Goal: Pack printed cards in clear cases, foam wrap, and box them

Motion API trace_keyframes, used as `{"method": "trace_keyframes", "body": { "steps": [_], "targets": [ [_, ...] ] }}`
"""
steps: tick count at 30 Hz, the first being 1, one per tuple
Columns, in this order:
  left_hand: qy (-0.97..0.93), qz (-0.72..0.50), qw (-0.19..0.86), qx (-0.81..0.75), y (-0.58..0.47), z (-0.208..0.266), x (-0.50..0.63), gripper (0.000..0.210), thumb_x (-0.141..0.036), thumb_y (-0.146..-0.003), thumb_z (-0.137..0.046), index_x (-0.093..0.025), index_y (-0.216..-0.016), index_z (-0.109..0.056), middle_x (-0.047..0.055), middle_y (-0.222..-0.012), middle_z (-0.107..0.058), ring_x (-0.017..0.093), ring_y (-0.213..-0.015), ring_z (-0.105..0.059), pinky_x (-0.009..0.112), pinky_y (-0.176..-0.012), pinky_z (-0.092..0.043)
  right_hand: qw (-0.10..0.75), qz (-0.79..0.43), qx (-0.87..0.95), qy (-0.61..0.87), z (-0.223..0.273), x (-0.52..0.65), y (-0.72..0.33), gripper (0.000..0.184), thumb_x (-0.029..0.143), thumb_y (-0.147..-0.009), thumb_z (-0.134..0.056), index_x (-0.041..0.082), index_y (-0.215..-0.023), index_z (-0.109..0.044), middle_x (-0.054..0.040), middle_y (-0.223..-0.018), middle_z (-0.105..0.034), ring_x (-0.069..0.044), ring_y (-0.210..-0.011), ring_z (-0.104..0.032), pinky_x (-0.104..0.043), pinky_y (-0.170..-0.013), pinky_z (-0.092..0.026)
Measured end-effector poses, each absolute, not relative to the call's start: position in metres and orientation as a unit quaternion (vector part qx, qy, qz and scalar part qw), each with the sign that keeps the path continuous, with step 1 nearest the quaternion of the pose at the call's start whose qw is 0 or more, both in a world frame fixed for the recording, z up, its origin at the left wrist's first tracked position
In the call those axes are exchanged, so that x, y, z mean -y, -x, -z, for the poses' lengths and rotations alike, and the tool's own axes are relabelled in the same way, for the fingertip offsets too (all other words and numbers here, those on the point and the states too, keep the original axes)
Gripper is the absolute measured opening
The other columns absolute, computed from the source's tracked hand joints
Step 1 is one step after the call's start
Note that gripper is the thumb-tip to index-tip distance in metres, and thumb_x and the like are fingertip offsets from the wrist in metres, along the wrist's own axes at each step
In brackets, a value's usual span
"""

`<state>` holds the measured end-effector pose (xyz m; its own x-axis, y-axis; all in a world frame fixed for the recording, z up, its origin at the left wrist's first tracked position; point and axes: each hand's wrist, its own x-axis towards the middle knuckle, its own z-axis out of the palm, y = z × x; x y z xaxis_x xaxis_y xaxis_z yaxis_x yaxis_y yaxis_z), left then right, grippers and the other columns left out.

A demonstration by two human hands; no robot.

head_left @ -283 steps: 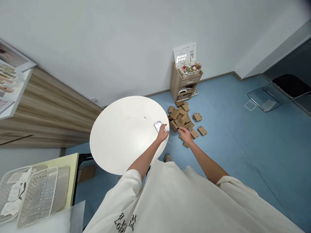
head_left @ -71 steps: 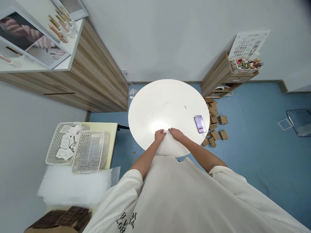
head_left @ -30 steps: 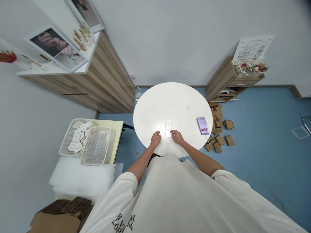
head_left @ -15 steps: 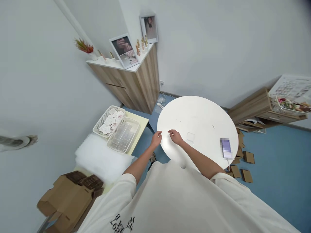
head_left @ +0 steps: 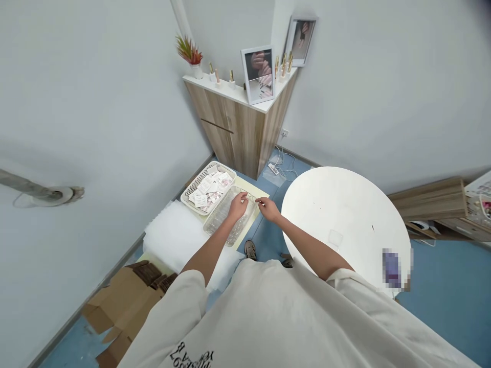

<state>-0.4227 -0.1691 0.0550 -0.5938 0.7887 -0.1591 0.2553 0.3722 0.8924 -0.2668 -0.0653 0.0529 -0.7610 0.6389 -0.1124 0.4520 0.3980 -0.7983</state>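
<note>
My left hand [head_left: 238, 206] is over the white plastic basket [head_left: 207, 228] of small clear items, fingers curled with the tips close to the thumb. Just right of it, near the basket's far right corner, my right hand [head_left: 269, 209] has its fingers bent together in a pinch. Anything thin or clear between the fingertips is too small to make out. Behind the clear items' basket stands another white basket [head_left: 185, 198], full of small printed cards or packets [head_left: 210, 191]. Both baskets rest on a pale yellow table [head_left: 251, 227].
A round white table [head_left: 337, 199] stands at right, bearing a clear square piece [head_left: 335, 238] and a blurred-out purple object [head_left: 392, 268]. White foam sheets [head_left: 172, 235] and brown cardboard boxes [head_left: 126, 296] lie at left. A wooden cabinet [head_left: 230, 122] and cables [head_left: 282, 163] are ahead.
My view has turned left. Both hands have moved from the round table's left edge to over the basket of clear items.
</note>
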Motion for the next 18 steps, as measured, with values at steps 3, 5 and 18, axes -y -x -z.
{"method": "trace_keyframes", "body": {
  "steps": [3, 5, 18],
  "targets": [
    [-0.317, -0.447, 0.27, -0.792, 0.47, -0.055, 0.17, 0.033, -0.017, -0.09, -0.053, -0.021, -0.12, -0.064, 0.006, -0.123, -0.068, 0.019, -0.11, -0.065, 0.032, -0.102, -0.048, 0.101, -0.439, 0.834, 0.319, -0.055, 0.066, 0.309, 0.034, 0.013, -0.088, -0.049, 0.023, -0.113, -0.069, -0.0045, -0.117, -0.067, -0.016, -0.101, -0.064, -0.032, -0.098, -0.049],
    [-0.295, -0.436, 0.248, -0.813, 0.501, -0.051, 0.168, 0.031, -0.017, -0.09, -0.052, -0.021, -0.118, -0.065, 0.006, -0.12, -0.07, 0.019, -0.109, -0.065, 0.032, -0.1, -0.047, 0.098, -0.439, 0.836, 0.314, -0.059, 0.065, 0.333, 0.034, 0.013, -0.088, -0.049, 0.023, -0.113, -0.069, -0.0045, -0.118, -0.067, -0.016, -0.102, -0.064, -0.033, -0.099, -0.049],
    [-0.256, -0.236, 0.21, -0.914, 0.598, -0.008, 0.136, 0.024, -0.02, -0.086, -0.06, -0.021, -0.11, -0.064, 0.014, -0.106, -0.071, 0.034, -0.119, -0.053, 0.046, -0.099, -0.031, 0.049, -0.433, 0.835, 0.335, -0.064, 0.053, 0.37, 0.033, 0.016, -0.092, -0.047, 0.023, -0.115, -0.068, -0.0053, -0.122, -0.067, -0.017, -0.108, -0.063, -0.033, -0.099, -0.05]
  ]
}}
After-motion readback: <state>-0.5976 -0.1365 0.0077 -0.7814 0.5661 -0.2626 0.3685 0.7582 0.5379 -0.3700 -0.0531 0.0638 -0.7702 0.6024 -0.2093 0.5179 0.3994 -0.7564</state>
